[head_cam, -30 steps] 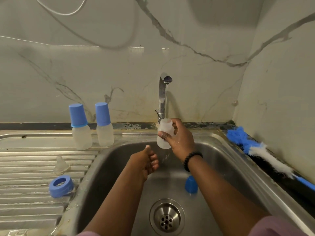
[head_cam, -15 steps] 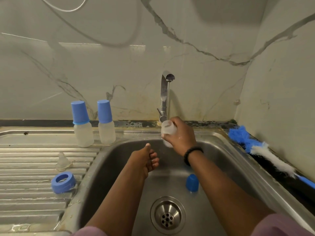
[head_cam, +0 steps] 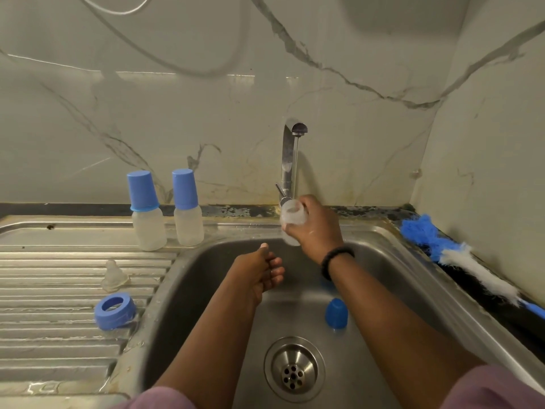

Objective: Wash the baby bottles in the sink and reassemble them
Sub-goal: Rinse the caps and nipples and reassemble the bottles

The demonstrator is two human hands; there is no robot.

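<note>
A: What is the right hand [head_cam: 317,231] doing?

B: It grips a clear bottle [head_cam: 292,218] with fingers wrapped round the body, open mouth turned up and toward the camera, right at the foot of the tap [head_cam: 290,154] at the back rim of the sink [head_cam: 383,249]. A second ago the bottle was tipped mouth-down lower over the basin; since then the hand has lifted it and turned it upright, close beside the tap base.

A: And the left hand [head_cam: 259,274]?

B: Empty, fingers loosely curled, thumb up, hanging over the basin left of the bottle. It has hardly shifted from the earlier frames.

A: The other parts?

B: Unmoved. A blue cap [head_cam: 336,313] stands on the sink floor near the drain [head_cam: 294,369], by the right forearm. On the ribbed worktop [head_cam: 44,335] to the left lie a blue screw ring [head_cam: 115,310] and, just behind it, a clear teat [head_cam: 113,276]. Two capped bottles [head_cam: 149,211] stand side by side at the back of the worktop, next to the sink corner.

A: Anything on the right?

B: A blue and white bottle brush [head_cam: 463,256] lies along the ledge by the wall.
</note>
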